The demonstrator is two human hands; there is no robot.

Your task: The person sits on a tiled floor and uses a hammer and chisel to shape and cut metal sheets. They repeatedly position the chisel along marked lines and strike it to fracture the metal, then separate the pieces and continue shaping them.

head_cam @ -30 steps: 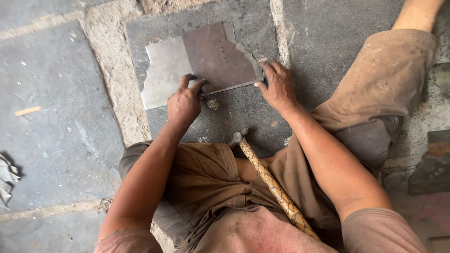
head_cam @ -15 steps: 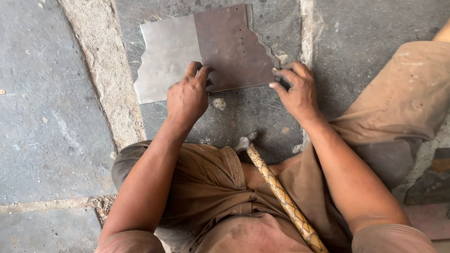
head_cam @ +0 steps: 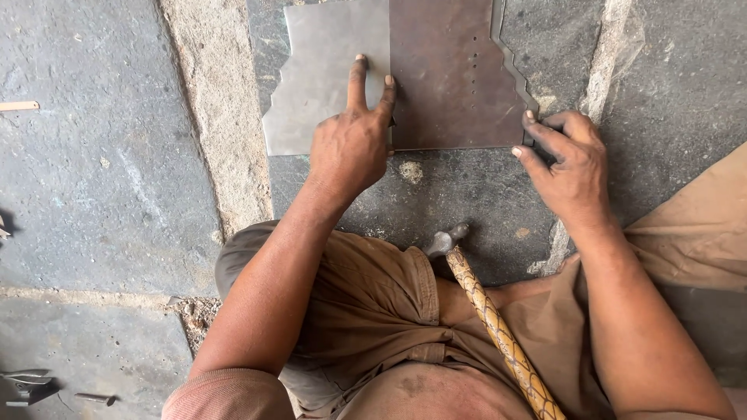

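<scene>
Two flat metal sheets lie on the stone floor in front of me: a dull grey sheet (head_cam: 327, 78) with a stepped left edge, and a rusty brown sheet (head_cam: 455, 74) with a row of small holes overlapping its right side. My left hand (head_cam: 352, 144) presses flat on the seam where they meet, fingers stretched forward. At the brown sheet's lower right corner, my right hand (head_cam: 568, 159) pinches the edge with its fingertips. A hammer (head_cam: 490, 319) with a wrapped yellowish handle rests across my lap, its head near the floor between my arms.
The floor is grey stone slabs (head_cam: 93, 194) with pale mortar joints (head_cam: 218, 132). A small wooden stick (head_cam: 17, 106) lies at the far left. Dark metal scraps or tools (head_cam: 31, 385) sit at the bottom left corner. My bent knees in brown cloth fill the foreground.
The view has closed in on the sheets. My left hand has slid forward, flat onto the seam. My right hand stays at the brown sheet's right corner.
</scene>
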